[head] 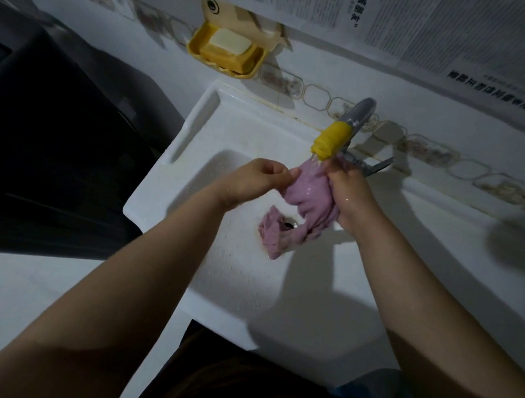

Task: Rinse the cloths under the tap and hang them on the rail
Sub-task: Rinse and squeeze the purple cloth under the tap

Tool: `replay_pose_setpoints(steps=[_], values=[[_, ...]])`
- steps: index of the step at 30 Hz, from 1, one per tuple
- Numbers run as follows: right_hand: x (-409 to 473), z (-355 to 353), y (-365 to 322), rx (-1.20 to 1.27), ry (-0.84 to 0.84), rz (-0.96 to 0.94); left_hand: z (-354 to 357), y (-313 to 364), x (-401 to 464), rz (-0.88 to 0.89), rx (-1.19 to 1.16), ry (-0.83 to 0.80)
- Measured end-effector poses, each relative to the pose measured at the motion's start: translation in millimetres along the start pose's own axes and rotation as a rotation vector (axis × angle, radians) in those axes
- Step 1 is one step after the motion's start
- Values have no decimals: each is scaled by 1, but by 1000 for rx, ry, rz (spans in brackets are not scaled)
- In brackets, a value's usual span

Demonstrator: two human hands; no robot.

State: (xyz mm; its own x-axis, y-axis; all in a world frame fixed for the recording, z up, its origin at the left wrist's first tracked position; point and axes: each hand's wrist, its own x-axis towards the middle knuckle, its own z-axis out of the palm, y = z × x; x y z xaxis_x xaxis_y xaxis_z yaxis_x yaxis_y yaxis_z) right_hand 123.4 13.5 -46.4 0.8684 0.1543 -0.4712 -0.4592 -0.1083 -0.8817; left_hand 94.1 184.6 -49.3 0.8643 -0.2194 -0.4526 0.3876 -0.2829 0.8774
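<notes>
Cloth [310, 196], pink & soaked, hangs bunched under the tap [353, 121] w/ water running onto it from the yellow spout tip [331, 140].

Head view: left hand [253, 184] pinches the cloth's upper left edge, fingers [276, 168] curled together on the fabric. Right hand [351, 194] grips the cloth's right side just below the spout, fingers wrapped round the bunched fabric & wet. Between the two hands the cloth stretches a little; below the fingers its tail trails down into the white sink [198, 121] & lies over the drain [290, 224], a folded lump on the basin floor. Water drops dot the basin near the left wrist. Beyond the left fingers, up on the wall, a yellow soap dish [197, 47] holds two soap bars [229, 44]. Newspaper sheets [456, 28] cover the wall above the tap.
</notes>
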Motion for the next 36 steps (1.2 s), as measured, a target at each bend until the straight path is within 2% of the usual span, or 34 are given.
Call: replay_pose_setpoints(steps=[3, 5, 8, 10, 13, 15, 17, 20, 22, 25, 28, 30, 32, 34, 36], values=[[5, 1, -4, 236, 45, 25, 7, 3, 2, 24, 16, 126], [5, 5, -10, 291, 102, 53, 13, 7, 7, 12, -64, 243], [-8, 24, -10, 52, 184, 35, 23, 17, 18, -83, -164, 390], [-28, 45, -7, -185, 219, -112, 31, 23, 20, -133, -205, 390], [-33, 54, -4, -429, 308, -315, 52, 32, 15, -201, -533, 363], [-14, 42, -8, -521, 426, -295, 62, 37, 16, -302, -673, 377], [-6, 37, -9, -501, 475, -279, 64, 38, 17, -336, -662, 380], [-27, 54, -1, -451, 323, -361, 52, 29, 25, -267, -653, 439], [-30, 54, 3, -503, 313, -392, 49, 24, 25, -290, -693, 426], [-5, 34, 2, -527, 404, -287, 53, 27, 25, -404, -781, 276], [0, 27, 3, -516, 288, -230, 35, 25, 25, -400, -798, 125], [-3, 25, 3, -527, 157, -155, 11, 26, 25, -392, -683, 17], [-8, 19, -3, -544, -49, -43, -6, 30, 23, -365, -411, -30], [-7, 13, -3, -521, -234, -2, -10, 33, 26, -292, -152, 32], [-8, 10, 1, -439, -269, -13, -4, 37, 25, -189, -40, 78]])
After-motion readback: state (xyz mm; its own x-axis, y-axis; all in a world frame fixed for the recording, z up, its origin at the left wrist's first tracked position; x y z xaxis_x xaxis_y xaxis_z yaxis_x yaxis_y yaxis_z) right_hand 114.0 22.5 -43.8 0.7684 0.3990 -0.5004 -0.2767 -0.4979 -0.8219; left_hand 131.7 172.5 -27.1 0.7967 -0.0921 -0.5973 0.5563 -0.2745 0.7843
